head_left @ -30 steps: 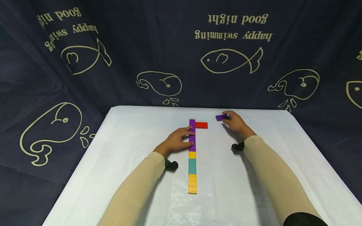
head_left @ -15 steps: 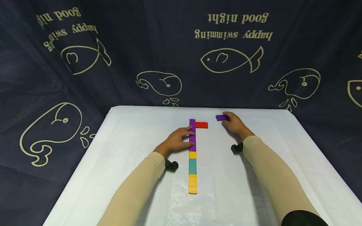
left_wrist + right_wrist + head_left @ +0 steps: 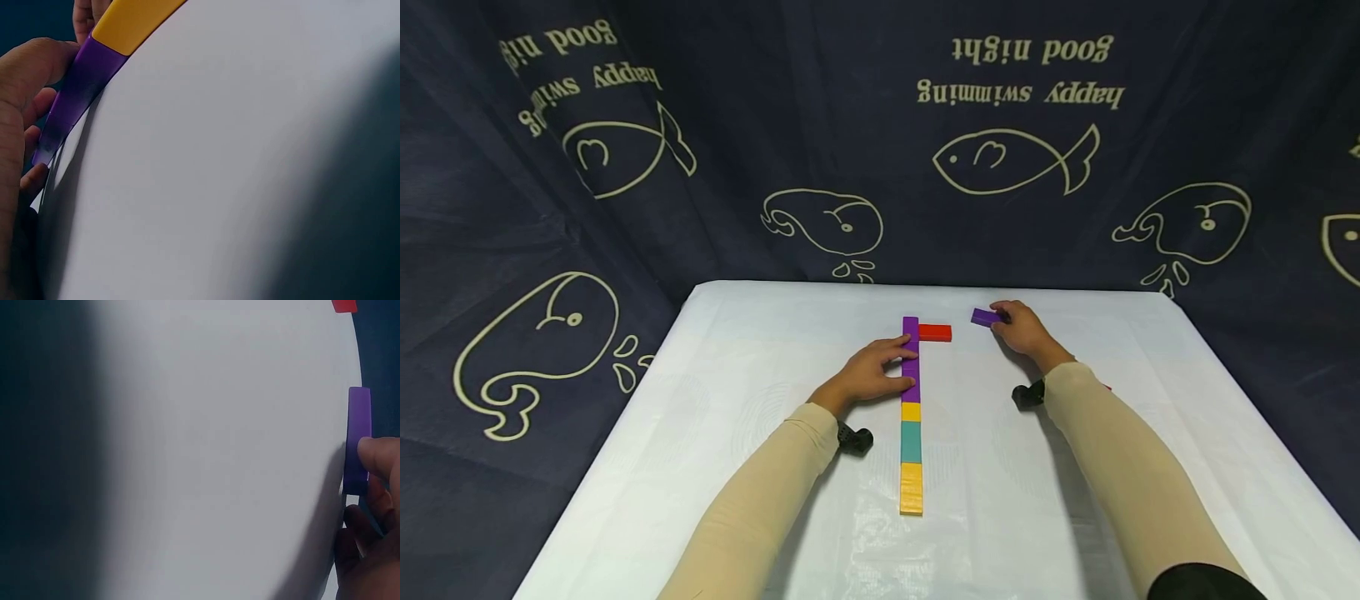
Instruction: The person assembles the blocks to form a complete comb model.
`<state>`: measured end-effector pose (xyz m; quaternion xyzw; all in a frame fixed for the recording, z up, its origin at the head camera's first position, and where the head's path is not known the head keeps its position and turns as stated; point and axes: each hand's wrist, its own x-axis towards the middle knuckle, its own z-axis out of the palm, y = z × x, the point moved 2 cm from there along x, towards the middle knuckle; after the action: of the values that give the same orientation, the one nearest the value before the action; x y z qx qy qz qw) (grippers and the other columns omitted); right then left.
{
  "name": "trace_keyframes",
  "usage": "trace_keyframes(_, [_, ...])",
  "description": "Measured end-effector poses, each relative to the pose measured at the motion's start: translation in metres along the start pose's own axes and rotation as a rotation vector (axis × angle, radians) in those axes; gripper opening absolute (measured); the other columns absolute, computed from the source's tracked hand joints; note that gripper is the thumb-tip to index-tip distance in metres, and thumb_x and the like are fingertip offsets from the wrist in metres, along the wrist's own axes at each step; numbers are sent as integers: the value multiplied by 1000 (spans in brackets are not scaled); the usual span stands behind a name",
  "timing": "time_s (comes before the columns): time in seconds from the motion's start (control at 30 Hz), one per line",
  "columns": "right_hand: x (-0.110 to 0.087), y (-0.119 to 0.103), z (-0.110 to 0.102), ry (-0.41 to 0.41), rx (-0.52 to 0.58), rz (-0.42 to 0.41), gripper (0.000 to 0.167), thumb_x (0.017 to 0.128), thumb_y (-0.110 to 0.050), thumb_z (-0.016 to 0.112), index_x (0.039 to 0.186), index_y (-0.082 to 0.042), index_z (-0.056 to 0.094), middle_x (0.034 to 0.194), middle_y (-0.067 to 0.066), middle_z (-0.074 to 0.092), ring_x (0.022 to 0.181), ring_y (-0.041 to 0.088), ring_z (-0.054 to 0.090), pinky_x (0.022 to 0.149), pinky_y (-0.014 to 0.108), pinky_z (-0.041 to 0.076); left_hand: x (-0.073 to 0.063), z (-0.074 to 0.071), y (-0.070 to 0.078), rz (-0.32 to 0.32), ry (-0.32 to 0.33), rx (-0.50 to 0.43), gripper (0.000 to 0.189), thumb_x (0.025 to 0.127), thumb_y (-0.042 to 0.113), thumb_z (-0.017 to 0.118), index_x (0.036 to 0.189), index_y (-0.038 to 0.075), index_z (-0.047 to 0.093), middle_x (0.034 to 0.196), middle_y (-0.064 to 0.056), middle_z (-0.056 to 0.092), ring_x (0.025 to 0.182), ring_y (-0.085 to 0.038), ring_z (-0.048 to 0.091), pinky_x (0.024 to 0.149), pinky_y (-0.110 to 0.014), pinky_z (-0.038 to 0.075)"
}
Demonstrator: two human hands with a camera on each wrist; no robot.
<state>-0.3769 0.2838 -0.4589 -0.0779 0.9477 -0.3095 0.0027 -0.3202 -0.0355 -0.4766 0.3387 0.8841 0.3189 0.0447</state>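
Observation:
A straight column of flat blocks runs down the table: purple blocks (image 3: pixel 910 390) at the far end, then a small yellow block (image 3: pixel 911 412), a teal block (image 3: pixel 911 442) and a longer yellow block (image 3: pixel 912 489). My left hand (image 3: pixel 868 369) rests its spread fingers and thumb on the purple part, as the left wrist view also shows. A red block (image 3: pixel 935 333) lies crosswise, against the column's right side near the far end. To the right of it, my right hand (image 3: pixel 1024 327) pinches a separate purple block (image 3: pixel 358 419) by one end.
A white covering lies over the table (image 3: pixel 760 333); its far edge is just behind the blocks. Dark cloth (image 3: pixel 880 125) with fish and whale drawings hangs behind. A small red bit (image 3: pixel 1107 386) peeks out from behind the right sleeve.
The purple block in my right hand has turned slightly, its left end now angled farther back. The right hand has shifted slightly toward me. My left hand stays put.

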Motion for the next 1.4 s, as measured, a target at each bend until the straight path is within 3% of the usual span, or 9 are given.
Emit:
trace_keyframes(0.23, [-1, -3, 0, -3, -13, 8, 37, 98, -8, 56, 132, 7, 55, 129, 29, 51, 122, 41, 48, 110, 53, 33, 0, 0, -1, 16, 7, 4, 51, 87, 36, 72, 134, 19, 63, 157, -1, 38, 142, -24, 36, 117, -42, 27])
trace_keyframes(0.53, [-4, -5, 0, -11, 3, 19, 36, 99, -8, 55, 132, 6, 55, 134, 28, 49, 127, 42, 45, 113, 54, 30, 1, 0, -1, 19, 4, 3, 51, 87, 37, 73, 134, 19, 63, 157, -1, 38, 142, -23, 36, 117, -40, 27])
trace_keyframes(0.9, [-11, -5, -1, -9, 69, -34, 35, 99, -8, 56, 132, 5, 55, 135, 25, 48, 130, 40, 44, 114, 53, 28, 2, 1, -1, 17, -4, 10, 50, 88, 37, 72, 134, 20, 63, 157, -1, 37, 143, -23, 35, 117, -41, 26])
trace_keyframes(1.13, [-20, -15, 1, -9, 137, -101, 34, 98, -5, 58, 129, 7, 56, 131, 25, 51, 126, 39, 46, 111, 53, 32, 2, 0, 0, 41, 4, 0, 51, 87, 37, 73, 133, 18, 64, 157, -3, 39, 142, -26, 36, 117, -43, 27])
trace_keyframes(1.4, [-29, -29, 2, -12, 169, -133, 31, 97, -3, 59, 126, 5, 59, 127, 21, 54, 121, 38, 50, 108, 54, 36, 1, 1, -1, 25, 2, 5, 51, 87, 37, 73, 134, 19, 64, 157, -1, 38, 143, -24, 35, 117, -42, 27])
